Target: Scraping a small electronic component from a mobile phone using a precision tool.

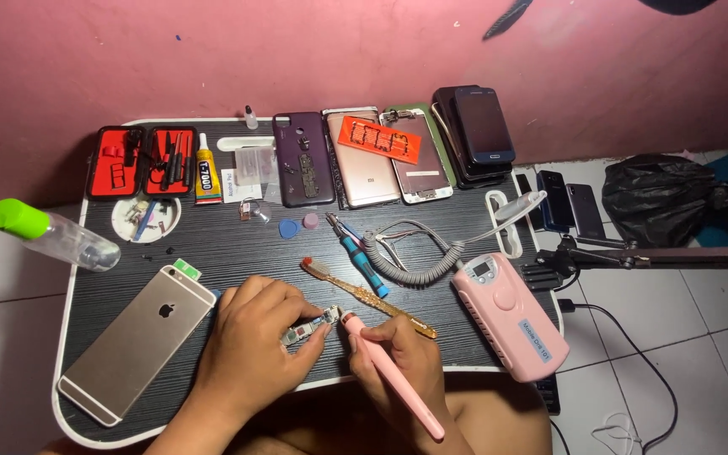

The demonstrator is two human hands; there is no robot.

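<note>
While the small circuit board (309, 327) sits pinched in the left hand (250, 337) at the table's (246, 261) near edge, the right hand (398, 354) grips the pink rotary pen (393, 375), tip touching it; work appears midway. Gold phone shell (132, 341) lies apart, unassembled.

A makeshift home phone-repair bench: low black surface (465, 337) on a tiled floor (676, 337) against a pink wall (339, 50), crowded with phones (482, 126), back covers (303, 158), a tool kit (141, 162), glue (206, 173) and screwdriver (360, 253).
</note>
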